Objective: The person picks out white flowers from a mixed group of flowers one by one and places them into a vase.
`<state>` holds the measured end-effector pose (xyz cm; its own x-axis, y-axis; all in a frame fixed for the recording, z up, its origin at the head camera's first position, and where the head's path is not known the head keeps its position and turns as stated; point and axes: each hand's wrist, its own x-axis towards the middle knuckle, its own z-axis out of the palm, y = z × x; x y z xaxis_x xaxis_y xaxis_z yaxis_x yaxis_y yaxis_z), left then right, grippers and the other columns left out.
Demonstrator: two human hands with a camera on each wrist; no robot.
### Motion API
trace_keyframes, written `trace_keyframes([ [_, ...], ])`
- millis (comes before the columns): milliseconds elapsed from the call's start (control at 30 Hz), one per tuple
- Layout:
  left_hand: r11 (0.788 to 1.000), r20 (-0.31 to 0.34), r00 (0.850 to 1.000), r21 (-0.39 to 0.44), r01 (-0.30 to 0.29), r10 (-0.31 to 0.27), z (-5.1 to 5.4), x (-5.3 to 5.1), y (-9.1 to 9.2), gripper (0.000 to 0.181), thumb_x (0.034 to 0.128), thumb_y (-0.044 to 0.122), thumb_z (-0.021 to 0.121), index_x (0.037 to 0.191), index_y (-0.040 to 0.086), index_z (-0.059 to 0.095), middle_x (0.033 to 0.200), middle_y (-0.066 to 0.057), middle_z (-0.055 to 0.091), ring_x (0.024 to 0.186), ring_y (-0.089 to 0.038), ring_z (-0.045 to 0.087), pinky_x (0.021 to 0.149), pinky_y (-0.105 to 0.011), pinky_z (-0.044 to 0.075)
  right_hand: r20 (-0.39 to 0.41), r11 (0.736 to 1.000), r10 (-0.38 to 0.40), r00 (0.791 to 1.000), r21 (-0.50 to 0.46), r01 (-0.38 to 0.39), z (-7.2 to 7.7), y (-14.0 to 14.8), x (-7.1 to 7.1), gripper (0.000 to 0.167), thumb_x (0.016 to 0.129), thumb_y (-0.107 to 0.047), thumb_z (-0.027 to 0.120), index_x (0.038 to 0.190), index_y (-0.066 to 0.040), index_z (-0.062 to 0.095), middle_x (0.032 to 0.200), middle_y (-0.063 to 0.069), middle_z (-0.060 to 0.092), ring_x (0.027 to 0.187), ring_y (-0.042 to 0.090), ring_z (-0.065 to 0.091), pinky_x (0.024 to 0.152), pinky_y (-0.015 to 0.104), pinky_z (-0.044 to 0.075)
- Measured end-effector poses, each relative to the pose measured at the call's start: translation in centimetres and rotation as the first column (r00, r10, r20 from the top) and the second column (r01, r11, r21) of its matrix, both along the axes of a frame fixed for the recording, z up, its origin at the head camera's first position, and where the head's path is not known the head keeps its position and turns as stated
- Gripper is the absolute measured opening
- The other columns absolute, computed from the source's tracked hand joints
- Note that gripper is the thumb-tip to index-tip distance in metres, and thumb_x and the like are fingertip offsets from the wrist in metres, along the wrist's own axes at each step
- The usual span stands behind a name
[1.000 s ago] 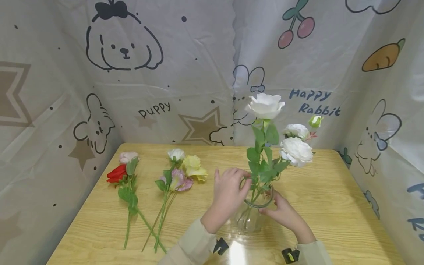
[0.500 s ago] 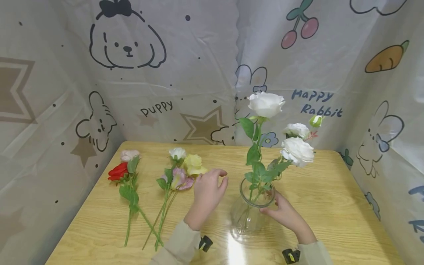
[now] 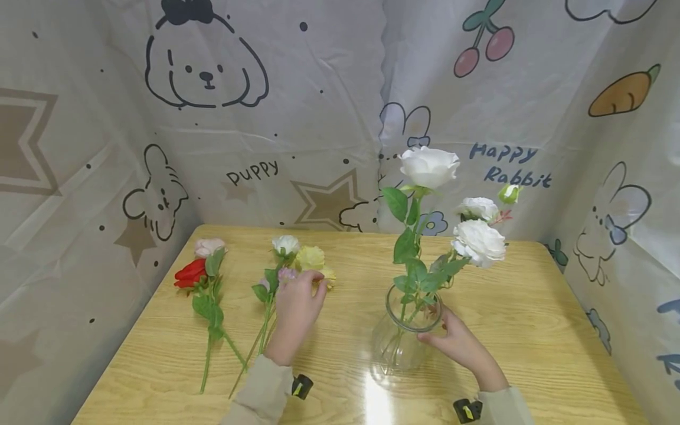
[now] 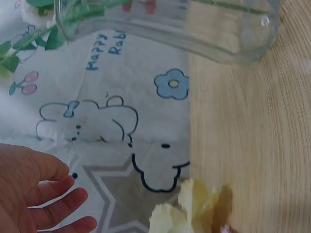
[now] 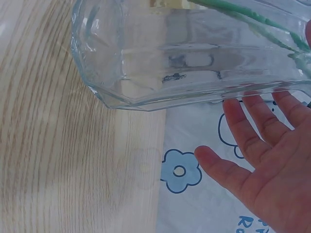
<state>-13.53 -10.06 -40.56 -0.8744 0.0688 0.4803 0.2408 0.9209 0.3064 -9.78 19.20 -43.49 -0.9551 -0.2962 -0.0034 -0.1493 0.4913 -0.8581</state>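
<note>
Vase point(image 5: 165, 60), clear and angular-based

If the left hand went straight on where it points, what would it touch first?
Probably the yellow ruffled flower, though the left hand may hover above it; its height is unclear.

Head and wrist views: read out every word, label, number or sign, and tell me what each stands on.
"Puppy": patterned cloth, left of centre in the head view.
"Happy Rabbit": farther right on it.
Blue lettering at the cloth's right edge: cut off, unreadable.
Left wrist view: "Happy" again, second word partly hidden.
Right wrist view, bottom: blue letters on the cloth, cut off.
Glass vase: no readable text.
</note>
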Motion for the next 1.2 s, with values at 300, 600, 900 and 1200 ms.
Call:
trace_keyframes([
  [300, 0.997, 0.084, 0.993, 0.012, -0.082, 0.081, -0.8, -0.2, -3.6, 0.015, 0.0786, 0.019, 0.068, 0.085, 0.006, 0.068, 0.071, -0.006, 0.065, 0.035, -0.007, 0.028, 0.037, -0.022, 0.029, -0.003, 1.0, 0.001, 1.0, -0.01, -0.001, -0.5, 0.0, -0.1, 0.07, 0.079, -0.016, 0.067, 0.135, 0.005, 0.029, 0.131, 0.027, 0.038, 0.12, 0.045, 0.033, 0.09, 0.063, 0.028],
  [600, 0.983, 0.229, 0.96, 0.055, -0.175, 0.158, -1.8, 0.2, -6.8, 0.019, 0.0845, 0.017, 0.059, 0.096, 0.003, 0.066, 0.088, -0.01, 0.066, 0.035, -0.009, 0.03, 0.034, -0.023, 0.026, -0.004, 1.0, 0.002, 1.0, -0.019, -0.002, -0.4, 0.0, -0.1, 0.067, 0.079, -0.014, 0.066, 0.134, 0.004, 0.031, 0.13, 0.026, 0.039, 0.12, 0.045, 0.033, 0.09, 0.063, 0.028],
  [900, 0.947, 0.39, 0.887, 0.095, -0.306, 0.247, -2.9, 0.2, -8.9, 0.025, 0.0878, 0.022, 0.053, 0.1, 0.004, 0.064, 0.096, -0.011, 0.064, 0.052, -0.018, 0.051, 0.038, -0.029, 0.038, -0.002, 1.0, -0.001, 1.0, -0.014, 0.001, -0.6, 0.1, -0.2, 0.07, 0.079, -0.015, 0.066, 0.136, 0.004, 0.029, 0.131, 0.027, 0.038, 0.119, 0.045, 0.033, 0.09, 0.063, 0.028],
  [1200, 0.938, 0.517, 0.828, 0.124, -0.324, 0.218, -4.7, 0.3, -10.5, 0.031, 0.0881, 0.023, 0.051, 0.106, -0.001, 0.059, 0.1, -0.015, 0.06, 0.079, -0.03, 0.059, 0.054, -0.041, 0.047, -0.008, 1.0, -0.009, 1.0, -0.018, 0.009, -0.5, 0.1, -0.1, 0.073, 0.078, -0.015, 0.068, 0.137, 0.003, 0.027, 0.13, 0.027, 0.039, 0.119, 0.044, 0.035, 0.09, 0.062, 0.03],
])
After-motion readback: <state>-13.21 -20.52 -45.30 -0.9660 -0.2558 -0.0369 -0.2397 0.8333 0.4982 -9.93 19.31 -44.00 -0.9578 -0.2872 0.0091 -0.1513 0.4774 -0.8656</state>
